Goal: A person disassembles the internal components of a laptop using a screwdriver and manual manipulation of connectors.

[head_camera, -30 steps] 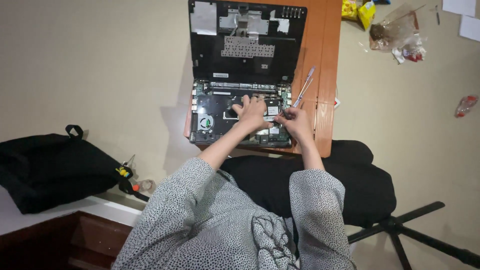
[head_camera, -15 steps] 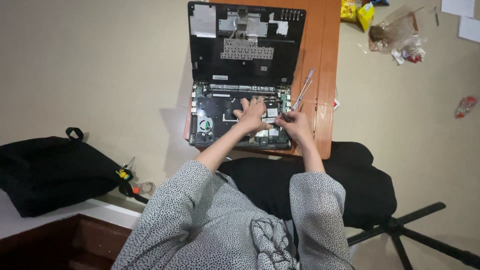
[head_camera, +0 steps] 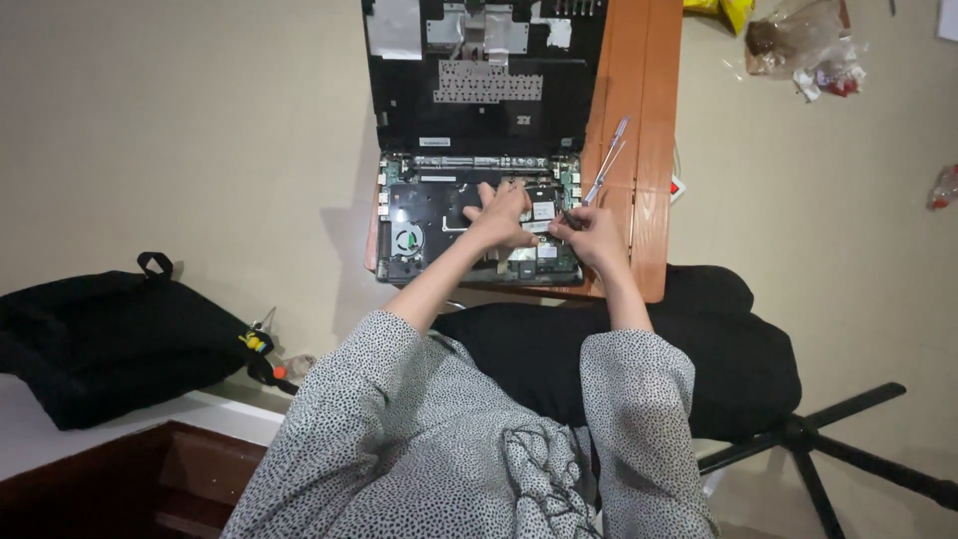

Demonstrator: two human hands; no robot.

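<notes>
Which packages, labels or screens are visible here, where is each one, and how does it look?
Crumpled clear plastic wrapper: floor, upper right, with brown and red contents.
Yellow package: top edge, cut off.
Small red-and-clear wrapper: far right, on the floor.
Small white rectangular label: lower edge of the black opened laptop cover.
No lit screen is in view.

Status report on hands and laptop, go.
Left hand flat on opened laptop. Right hand at its right edge, small tool pinched. Screwdrivers on wooden board alongside.
</notes>
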